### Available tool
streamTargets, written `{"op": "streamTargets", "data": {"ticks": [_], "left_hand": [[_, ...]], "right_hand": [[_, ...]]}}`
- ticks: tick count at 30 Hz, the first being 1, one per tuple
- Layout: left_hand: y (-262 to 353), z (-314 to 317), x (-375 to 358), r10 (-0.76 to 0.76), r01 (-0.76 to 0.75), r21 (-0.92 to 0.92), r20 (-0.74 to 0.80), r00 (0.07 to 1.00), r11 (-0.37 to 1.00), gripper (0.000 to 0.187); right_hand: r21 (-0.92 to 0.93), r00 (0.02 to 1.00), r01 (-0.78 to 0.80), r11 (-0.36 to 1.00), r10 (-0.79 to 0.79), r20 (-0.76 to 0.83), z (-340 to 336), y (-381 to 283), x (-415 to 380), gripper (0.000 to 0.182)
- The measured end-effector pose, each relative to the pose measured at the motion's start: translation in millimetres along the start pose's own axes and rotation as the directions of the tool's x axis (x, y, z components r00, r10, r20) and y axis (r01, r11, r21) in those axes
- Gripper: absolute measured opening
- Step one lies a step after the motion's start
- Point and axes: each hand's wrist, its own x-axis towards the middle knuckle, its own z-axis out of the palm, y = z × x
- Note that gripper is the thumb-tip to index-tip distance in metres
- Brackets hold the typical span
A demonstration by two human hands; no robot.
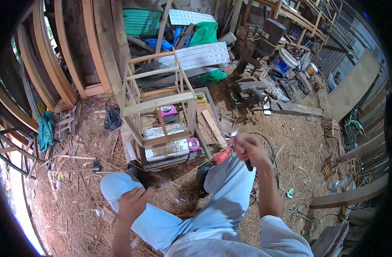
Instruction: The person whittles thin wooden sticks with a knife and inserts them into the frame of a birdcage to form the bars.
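Observation:
My left hand (133,204) is closed over my left knee, its thumb and fingers pinching a thin, pale strip (172,184). The strip slants up and right from my fingers, between my legs. My right hand (250,150) is raised above my right knee, wrapped around a dark-handled tool (248,165). The handle pokes out below the fist, and a shiny metal end shows blurred at its upper left. In front of my feet a wooden chair-like frame (159,105) stands on a low platform. A red object (222,156) lies beside my right knee.
Shavings and scraps cover the floor (298,150). Inside the frame's outline are a worn white board (167,150) and pink-wrapped packages (193,144). A dark machine (251,64) stands at the back, right of a green basket (141,22). Curved wooden planks (93,47) lean at left.

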Motion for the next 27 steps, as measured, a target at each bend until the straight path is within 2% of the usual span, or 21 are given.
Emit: {"op": "streamTargets", "data": {"ticks": [1, 2, 3, 4, 6, 7, 8, 10, 12, 13, 15, 18, 19, 20, 22, 24, 26, 27], "left_hand": [[-15, 4, -8, -0.031, 0.029, -0.029, -0.093, 0.995, 0.999, 0.024], [-27, 4, -16, -0.065, 0.055, -0.062, -0.183, 0.981, 0.997, 0.025], [-34, -7, -21, -0.190, 0.189, -0.019, -0.071, 0.979, 0.982, 0.024], [-39, -4, -20, -0.191, 0.191, -0.005, -0.079, 0.978, 0.982, 0.024], [-34, 14, -20, -0.192, 0.144, -0.227, -0.205, 0.960, 0.963, 0.024], [-25, 14, -8, -0.213, 0.166, -0.261, -0.165, 0.963, 0.951, 0.022], [-16, 15, 7, -0.213, 0.163, -0.265, -0.174, 0.961, 0.951, 0.022], [-2, 14, 26, -0.151, 0.126, -0.158, -0.155, 0.976, 0.979, 0.022], [2, 19, 34, -0.109, 0.086, -0.153, -0.152, 0.982, 0.984, 0.022], [8, 17, 39, -0.100, 0.076, -0.137, -0.173, 0.980, 0.988, 0.022], [17, 12, 48, -0.079, 0.058, -0.115, -0.196, 0.977, 0.992, 0.023], [27, 7, 51, -0.026, 0.000, -0.109, -0.236, 0.971, 0.994, 0.024], [25, 5, 49, -0.033, 0.008, -0.115, -0.215, 0.976, 0.993, 0.025], [23, 4, 47, -0.040, 0.016, -0.121, -0.197, 0.980, 0.993, 0.025], [14, 1, 36, -0.059, 0.042, -0.108, -0.161, 0.985, 0.993, 0.025], [6, 3, 26, -0.076, 0.064, -0.092, -0.126, 0.989, 0.994, 0.025], [1, 8, 17, -0.059, 0.046, -0.204, -0.056, 0.997, 0.978, 0.023], [-1, 10, 14, -0.067, 0.054, -0.206, -0.055, 0.996, 0.977, 0.023]], "right_hand": [[-0.081, 0.972, 0.147, 0.986, -0.159, -0.174, -4, -4, 8, 0.031], [0.194, 0.932, 0.110, 0.975, -0.034, -0.361, -26, -28, 0, 0.027], [0.085, 0.911, 0.152, 0.985, -0.106, -0.399, -48, -37, -6, 0.026], [0.128, 0.964, 0.164, 0.978, -0.131, -0.231, -54, -40, -10, 0.029], [0.032, 0.993, 0.058, 0.998, -0.054, -0.108, -27, -23, -21, 0.032], [0.043, 0.996, -0.049, 0.998, 0.052, -0.078, -8, -7, -27, 0.031], [0.048, 0.987, -0.149, 0.988, 0.151, -0.048, 12, 6, -28, 0.033], [0.250, 0.951, -0.169, 0.953, 0.091, 0.295, 54, 20, -26, 0.032], [0.305, 0.941, -0.106, 0.946, -0.004, 0.339, 90, 20, -22, 0.031], [0.316, 0.945, -0.103, 0.943, -0.006, 0.327, 102, 22, -22, 0.031], [0.146, 0.848, -0.195, 0.970, 0.091, 0.522, 120, 24, -19, 0.028], [0.148, 0.836, -0.188, 0.971, 0.079, 0.543, 135, 27, -17, 0.028], [0.112, 0.869, -0.176, 0.978, 0.101, 0.484, 130, 24, -16, 0.028], [0.110, 0.870, -0.179, 0.978, 0.105, 0.481, 118, 19, -13, 0.028], [0.171, 0.923, -0.169, 0.971, 0.095, 0.374, 89, 7, -8, 0.030], [0.171, 0.924, -0.176, 0.970, 0.103, 0.369, 67, -5, -7, 0.027], [0.173, 0.922, -0.189, 0.967, 0.113, 0.371, 59, -12, -11, 0.024], [0.041, 0.932, -0.143, 0.989, 0.120, 0.342, 58, -17, -15, 0.028]]}}
